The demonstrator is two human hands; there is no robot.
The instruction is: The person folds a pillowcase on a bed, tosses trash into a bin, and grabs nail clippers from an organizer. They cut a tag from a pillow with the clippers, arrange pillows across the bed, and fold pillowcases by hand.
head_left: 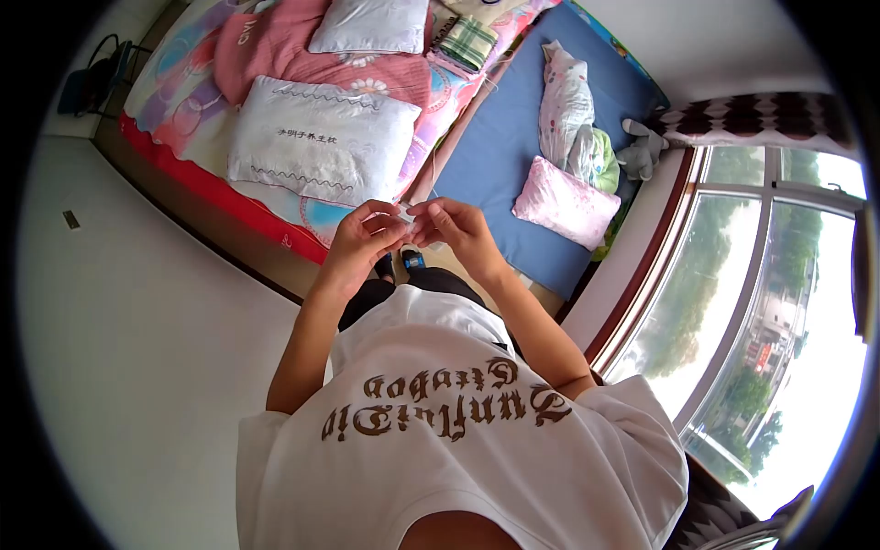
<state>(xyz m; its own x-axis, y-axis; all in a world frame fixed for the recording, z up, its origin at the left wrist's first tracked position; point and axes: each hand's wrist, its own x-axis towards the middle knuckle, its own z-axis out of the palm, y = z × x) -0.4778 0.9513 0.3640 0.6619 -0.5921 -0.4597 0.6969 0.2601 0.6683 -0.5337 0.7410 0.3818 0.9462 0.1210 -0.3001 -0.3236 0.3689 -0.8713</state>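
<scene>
In front of my waist, both hands meet at a small whitish, see-through piece (pixel 405 214) whose kind I cannot make out. My left hand (pixel 360 246) pinches it from the left with bent fingers. From the right, the thumb and fingertips of my right hand (pixel 461 233) close on the same piece. Just beyond the hands lies a white pillow (pixel 321 137) with dark printed characters, flat on the bed. My feet in dark footwear (pixel 414 259) show below the hands.
A bed (pixel 174 101) with patterned bedding carries a pink blanket (pixel 275 46) and another white pillow (pixel 371 26). Beside it, a blue mattress (pixel 490 174) holds a pink pillow (pixel 566 203) and a grey plush toy (pixel 642 151). Windows (pixel 733 275) line the right side.
</scene>
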